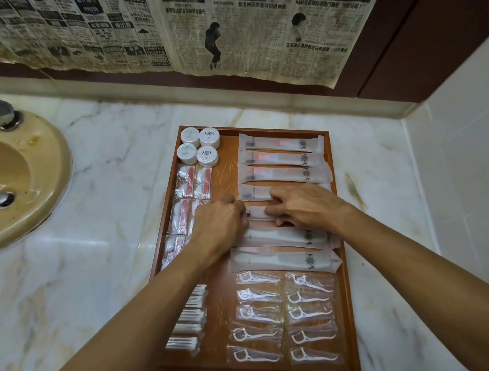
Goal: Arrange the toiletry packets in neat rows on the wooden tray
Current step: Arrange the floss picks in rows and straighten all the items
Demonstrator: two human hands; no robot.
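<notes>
Marble countertop [105,276], pale with brownish veins, fills my head view; a beige basin [15,189] sits at its left, and yellowed newspaper sheets [169,22] hang on the dark wall behind. On the counter lies the wooden tray [213,357], its long side running away from me. Far left corner: four round white soap discs [198,149] in a two-by-two block. Below them, down the left side, I see small clear packets with red-and-white contents [191,182], then cotton-swab packets [190,319] near the front, partly hidden by my left forearm. Right side, far to middle: a column of long frosted sachets [284,159], each lying crosswise, one beneath another. Near right: two columns of clear packets holding white floss picks [282,318]. My left hand [219,224] rests knuckles-up at the left end of one middle sachet [260,212], fingers curled at its edge. My right hand [303,205] lies across the same row, fingers bent and pinching that sachet from the right, its palm over the neighbouring sachets.
</notes>
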